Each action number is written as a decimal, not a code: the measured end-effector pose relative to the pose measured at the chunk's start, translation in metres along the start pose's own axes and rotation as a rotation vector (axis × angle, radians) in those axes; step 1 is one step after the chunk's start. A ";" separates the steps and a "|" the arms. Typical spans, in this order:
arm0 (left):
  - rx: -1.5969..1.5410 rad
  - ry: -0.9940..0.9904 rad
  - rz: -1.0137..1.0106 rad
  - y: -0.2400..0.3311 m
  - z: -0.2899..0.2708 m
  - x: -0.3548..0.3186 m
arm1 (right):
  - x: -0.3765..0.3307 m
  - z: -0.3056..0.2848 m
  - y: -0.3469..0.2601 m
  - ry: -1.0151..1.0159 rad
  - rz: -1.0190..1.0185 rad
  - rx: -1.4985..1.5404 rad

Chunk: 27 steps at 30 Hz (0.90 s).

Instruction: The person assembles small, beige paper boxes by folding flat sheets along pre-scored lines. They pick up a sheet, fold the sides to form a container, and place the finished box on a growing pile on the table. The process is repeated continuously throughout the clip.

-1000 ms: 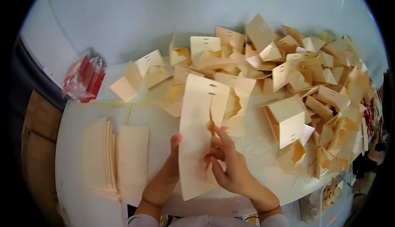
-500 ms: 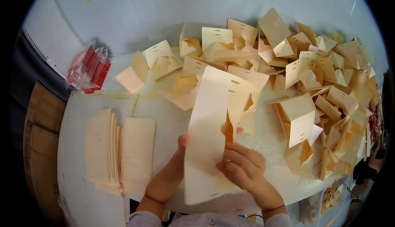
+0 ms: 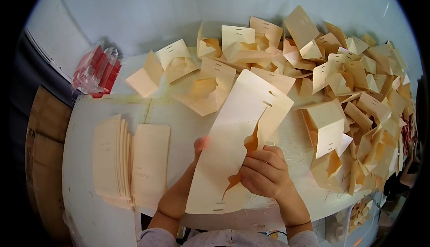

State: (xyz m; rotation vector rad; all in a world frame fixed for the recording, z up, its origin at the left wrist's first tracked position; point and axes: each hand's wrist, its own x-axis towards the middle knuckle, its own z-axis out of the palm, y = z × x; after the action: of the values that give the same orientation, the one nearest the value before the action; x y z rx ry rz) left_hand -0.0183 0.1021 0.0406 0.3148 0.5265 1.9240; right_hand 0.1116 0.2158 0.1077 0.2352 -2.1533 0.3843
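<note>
A long cream card folder point(image 3: 224, 144) is held up in front of me, tilted with its top leaning right. Paired slots show near its upper end and one pair at its lower end. Its right side gapes at a wavy cut-out that shows a darker inside. My left hand point(image 3: 201, 145) grips the left edge, its fingers mostly hidden behind the card. My right hand point(image 3: 267, 171) pinches the right edge beside the cut-out, fingers curled and thumb hidden from view.
Flat cream folders point(image 3: 109, 157) stand stacked at the left, beside another flat pile point(image 3: 151, 164). A heap of opened folders point(image 3: 358, 94) covers the back and right of the white table point(image 3: 179, 117). Red packs in clear plastic point(image 3: 98, 70) lie at the back left. A brown carton point(image 3: 47, 157) leans farther left.
The folder has turned clockwise, its top swinging right and its lower end left. The gap along its right side now shows farther down. My right hand has risen slightly.
</note>
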 end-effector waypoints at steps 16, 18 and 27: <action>-0.079 -0.001 -0.190 0.006 0.038 0.006 | 0.002 0.002 -0.002 -0.208 0.126 -0.099; -0.073 0.014 -0.184 0.007 0.037 0.005 | 0.002 0.004 0.000 -0.221 0.137 -0.110; 0.195 0.061 0.154 0.016 0.052 0.011 | 0.000 0.019 -0.009 -0.330 0.279 -0.035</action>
State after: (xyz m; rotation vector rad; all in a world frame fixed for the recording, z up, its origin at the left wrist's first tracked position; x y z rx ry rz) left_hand -0.0120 0.1184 0.0935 0.4345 0.7516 2.0398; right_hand 0.0998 0.2010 0.0986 -0.0273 -2.5250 0.4937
